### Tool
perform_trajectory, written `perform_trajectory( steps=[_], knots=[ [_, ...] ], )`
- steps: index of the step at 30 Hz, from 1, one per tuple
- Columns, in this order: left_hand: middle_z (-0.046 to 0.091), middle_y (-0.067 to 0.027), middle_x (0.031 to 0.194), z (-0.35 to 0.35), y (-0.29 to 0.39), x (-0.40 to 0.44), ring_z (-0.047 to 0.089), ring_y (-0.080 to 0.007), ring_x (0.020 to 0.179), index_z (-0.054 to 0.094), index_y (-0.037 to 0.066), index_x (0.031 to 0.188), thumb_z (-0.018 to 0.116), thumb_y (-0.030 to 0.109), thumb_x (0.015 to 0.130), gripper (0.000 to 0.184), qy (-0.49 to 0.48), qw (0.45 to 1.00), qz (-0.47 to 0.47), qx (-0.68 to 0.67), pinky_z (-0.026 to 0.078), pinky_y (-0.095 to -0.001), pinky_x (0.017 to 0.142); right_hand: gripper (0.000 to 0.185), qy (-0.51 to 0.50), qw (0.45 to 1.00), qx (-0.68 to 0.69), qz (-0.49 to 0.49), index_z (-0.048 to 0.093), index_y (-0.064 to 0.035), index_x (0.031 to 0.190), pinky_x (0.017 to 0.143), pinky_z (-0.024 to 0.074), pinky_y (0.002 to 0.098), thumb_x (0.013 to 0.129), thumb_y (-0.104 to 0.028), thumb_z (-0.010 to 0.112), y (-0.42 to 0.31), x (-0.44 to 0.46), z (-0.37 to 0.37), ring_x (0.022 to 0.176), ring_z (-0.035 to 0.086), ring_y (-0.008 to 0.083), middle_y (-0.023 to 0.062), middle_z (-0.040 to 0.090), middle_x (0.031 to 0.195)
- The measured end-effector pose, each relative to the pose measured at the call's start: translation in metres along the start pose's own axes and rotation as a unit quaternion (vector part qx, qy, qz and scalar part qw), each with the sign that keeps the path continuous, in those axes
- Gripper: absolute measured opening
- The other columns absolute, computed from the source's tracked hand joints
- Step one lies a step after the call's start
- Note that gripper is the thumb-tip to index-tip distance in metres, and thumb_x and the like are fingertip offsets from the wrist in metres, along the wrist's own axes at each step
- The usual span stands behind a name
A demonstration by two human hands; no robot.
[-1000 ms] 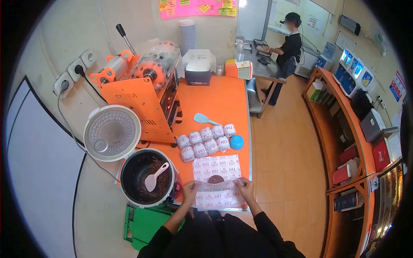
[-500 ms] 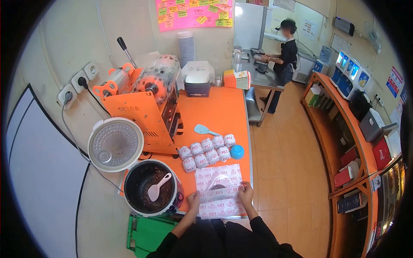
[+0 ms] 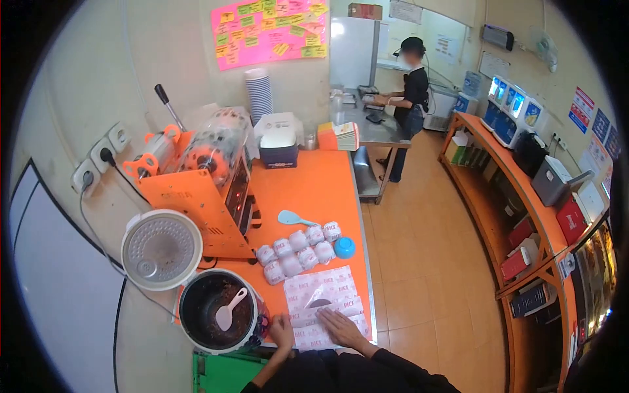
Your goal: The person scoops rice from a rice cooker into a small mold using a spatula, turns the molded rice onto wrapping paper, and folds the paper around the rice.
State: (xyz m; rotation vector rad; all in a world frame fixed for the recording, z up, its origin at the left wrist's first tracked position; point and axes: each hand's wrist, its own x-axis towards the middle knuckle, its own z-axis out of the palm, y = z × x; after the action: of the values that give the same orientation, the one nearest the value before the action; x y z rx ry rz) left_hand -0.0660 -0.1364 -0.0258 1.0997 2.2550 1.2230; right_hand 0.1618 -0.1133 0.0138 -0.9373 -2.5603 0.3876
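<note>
Printed wrapping paper (image 3: 337,283) lies at the orange table's front edge, its near part folded up over a dark round piece (image 3: 320,303) that shows only partly. My right hand (image 3: 341,327) rests on the fold with its fingers stretched out. At the paper's left edge is my left hand (image 3: 282,331), fingers curled; whether they pinch the paper is too small to tell. Beyond the paper stand two rows of wrapped balls (image 3: 290,264), with a blue bowl (image 3: 344,247) to their right. An open rice cooker (image 3: 252,340) on the left holds dark rice and a pale paddle (image 3: 225,317).
An orange sealing machine (image 3: 190,203) stands at the back left. A light blue paddle (image 3: 288,217), an open box (image 3: 278,156) and stacked cups (image 3: 259,95) are on the orange table (image 3: 314,187). Another person (image 3: 414,88) works at a metal table beyond.
My right hand has let go of the paper's right edge and moved left onto the fold. My left hand has shifted slightly off the paper's side. The view has tilted up and turned right.
</note>
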Motion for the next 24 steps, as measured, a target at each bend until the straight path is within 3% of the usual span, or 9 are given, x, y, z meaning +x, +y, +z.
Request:
perform_trajectory(
  steps=[3,4,5,6,10,15,18,21,24],
  knots=[
    [0.068,-0.0161,0.073,-0.005,-0.045,0.007,0.065,-0.0293,0.059,0.068,-0.003,0.092,0.049,0.046,0.096,0.053,-0.166,0.984,-0.021,0.068,0.049,-0.0416,0.055,0.069,-0.009,1.0,0.001,0.002,0.031,-0.009,0.148,0.115,0.0255,0.0428,0.085,-0.013,0.056,0.001,0.0,-0.003,0.139,0.034,0.0274,0.0121,0.035,0.151],
    [0.069,-0.017,0.076,-0.005,-0.064,0.019,0.066,-0.0288,0.061,0.069,-0.004,0.094,0.048,0.048,0.096,0.056,-0.338,0.91,-0.229,-0.071,0.05,-0.0392,0.055,0.069,-0.007,1.0,0.001,0.003,0.031,-0.009,0.148,0.115,0.0255,0.0428,0.085,-0.013,0.056,0.002,0.002,-0.003,0.139,0.034,0.0274,0.0121,0.035,0.151],
    [0.071,-0.0179,0.079,-0.009,-0.061,0.024,0.068,-0.0283,0.063,0.069,-0.005,0.095,0.047,0.05,0.096,0.059,-0.477,0.746,-0.417,-0.202,0.052,-0.0367,0.055,0.07,-0.015,1.0,-0.004,0.005,0.03,-0.0095,0.148,0.115,0.0256,0.0428,0.084,-0.014,0.057,0.001,0.002,-0.002,0.139,0.034,0.0275,0.0119,0.034,0.151],
    [0.071,-0.0179,0.079,-0.009,-0.057,0.025,0.068,-0.0283,0.063,0.069,-0.005,0.095,0.047,0.05,0.096,0.059,-0.478,0.746,-0.417,-0.201,0.052,-0.0367,0.055,0.071,-0.022,1.0,-0.009,0.007,0.03,-0.0099,0.148,0.115,0.0258,0.0428,0.083,-0.015,0.058,0.001,0.002,-0.001,0.139,0.035,0.0277,0.0116,0.034,0.151],
    [0.071,-0.0194,0.083,-0.01,-0.028,0.041,0.069,-0.0263,0.065,0.071,-0.004,0.083,0.059,0.033,0.09,0.04,-0.441,0.806,-0.342,-0.2,0.052,-0.0314,0.057,0.073,-0.014,1.0,-0.016,0.003,0.029,-0.0108,0.149,0.115,0.0259,0.0429,0.082,-0.015,0.059,0.002,0.001,0.001,0.139,0.035,0.0282,0.0115,0.034,0.151],
    [0.07,-0.0094,0.083,0.05,-0.052,0.093,0.066,-0.0176,0.075,0.069,-0.004,0.093,0.062,0.015,0.08,0.024,-0.304,0.95,-0.077,-0.018,0.049,-0.0324,0.064,0.069,0.011,1.0,-0.009,0.009,0.032,-0.0126,0.148,0.113,0.0287,0.0437,0.084,-0.013,0.058,-0.001,0.003,0.0,0.137,0.036,0.0283,0.0113,0.035,0.15],
    [0.07,-0.0094,0.081,0.06,-0.002,0.097,0.066,-0.0158,0.08,0.071,-0.001,0.086,0.061,0.011,0.079,0.017,-0.246,0.922,-0.16,-0.252,0.05,-0.0304,0.069,0.066,0.019,1.0,-0.014,0.008,0.034,-0.0131,0.147,0.112,0.0304,0.0437,0.085,-0.014,0.057,-0.003,0.005,0.002,0.136,0.038,0.0281,0.0113,0.038,0.148],
    [0.069,-0.0063,0.078,0.057,0.015,0.096,0.064,-0.0144,0.068,0.071,0.0,0.092,0.062,0.003,0.081,0.015,-0.247,0.92,-0.021,-0.303,0.05,-0.0304,0.061,0.064,0.038,0.999,-0.016,0.008,0.036,-0.014,0.146,0.111,0.031,0.0434,0.085,-0.015,0.057,-0.004,0.007,0.004,0.135,0.039,0.0277,0.0116,0.041,0.146],
    [0.071,-0.0092,0.086,0.039,-0.001,0.106,0.067,-0.014,0.073,0.07,0.003,0.102,0.067,0.0,0.077,0.026,-0.266,0.953,0.143,-0.02,0.053,-0.0284,0.07,0.062,0.06,0.998,-0.031,0.006,0.039,-0.0125,0.143,0.109,0.0338,0.0437,0.084,-0.015,0.058,-0.006,0.009,0.002,0.131,0.044,0.0288,0.0133,0.045,0.141]
  ],
)
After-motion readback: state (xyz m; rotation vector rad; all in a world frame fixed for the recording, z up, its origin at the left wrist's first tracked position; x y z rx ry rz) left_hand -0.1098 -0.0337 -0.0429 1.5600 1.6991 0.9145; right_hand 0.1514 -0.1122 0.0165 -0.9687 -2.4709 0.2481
